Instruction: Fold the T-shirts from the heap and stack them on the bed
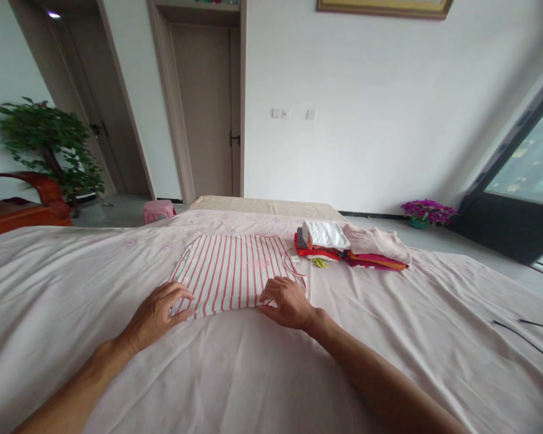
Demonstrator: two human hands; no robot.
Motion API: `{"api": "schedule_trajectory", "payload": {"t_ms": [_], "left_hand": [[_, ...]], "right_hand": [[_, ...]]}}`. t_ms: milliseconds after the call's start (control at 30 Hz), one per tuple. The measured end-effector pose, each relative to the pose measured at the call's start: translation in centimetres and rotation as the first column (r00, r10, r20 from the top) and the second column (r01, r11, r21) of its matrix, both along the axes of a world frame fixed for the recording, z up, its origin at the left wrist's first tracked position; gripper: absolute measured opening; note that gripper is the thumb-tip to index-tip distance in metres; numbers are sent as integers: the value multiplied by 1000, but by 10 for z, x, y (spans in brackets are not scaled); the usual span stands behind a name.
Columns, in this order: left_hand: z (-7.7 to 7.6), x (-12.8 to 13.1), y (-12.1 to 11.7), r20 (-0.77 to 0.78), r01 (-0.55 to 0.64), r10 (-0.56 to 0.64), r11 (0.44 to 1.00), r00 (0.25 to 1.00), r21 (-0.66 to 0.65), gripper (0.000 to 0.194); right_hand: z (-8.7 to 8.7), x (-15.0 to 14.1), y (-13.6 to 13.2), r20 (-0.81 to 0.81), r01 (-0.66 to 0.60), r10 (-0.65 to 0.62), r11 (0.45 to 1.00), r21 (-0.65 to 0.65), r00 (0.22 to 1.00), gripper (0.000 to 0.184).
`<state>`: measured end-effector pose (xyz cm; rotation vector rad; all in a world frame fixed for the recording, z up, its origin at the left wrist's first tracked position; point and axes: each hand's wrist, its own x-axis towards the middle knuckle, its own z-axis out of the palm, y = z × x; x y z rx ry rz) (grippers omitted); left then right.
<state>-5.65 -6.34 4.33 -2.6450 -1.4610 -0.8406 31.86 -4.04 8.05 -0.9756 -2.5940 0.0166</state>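
Observation:
A white shirt with red stripes [226, 265] lies spread flat on the pink cloth, its neckline toward the right. At its near left corner rests my left hand [160, 306], fingers curved on the fabric and the thumb apart from them along the hem. My right hand [289, 303] pinches the near edge of the shirt toward its right side, where the fabric is slightly bunched. Just beyond the neckline stand two piles of folded clothes: one topped with a white garment [324, 234], the other with a pale pink garment [375, 242].
The pink cloth [235, 374] is wrinkled and covers a wide surface. Dark thin cords [525, 340] lie at the right. Beyond are a pink stool [158, 210], a wooden chair [31, 196], a leafy plant [49, 138] and purple flowers [428, 211].

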Motion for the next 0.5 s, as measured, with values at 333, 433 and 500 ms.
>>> {"api": "schedule_trajectory", "payload": {"t_ms": [333, 433, 500], "left_hand": [[9, 7, -14, -167, 59, -55, 998, 984, 21, 16], [12, 9, -17, -187, 49, -49, 999, 981, -7, 17], [14, 11, -19, -179, 56, -61, 998, 982, -37, 16]], "right_hand": [[-17, -1, -10, 80, 7, -9, 1000, 24, 997, 17], [-16, 4, -10, 64, -47, 46, 999, 17, 997, 19], [-15, 6, -11, 56, -85, 84, 996, 11, 995, 20]]}}
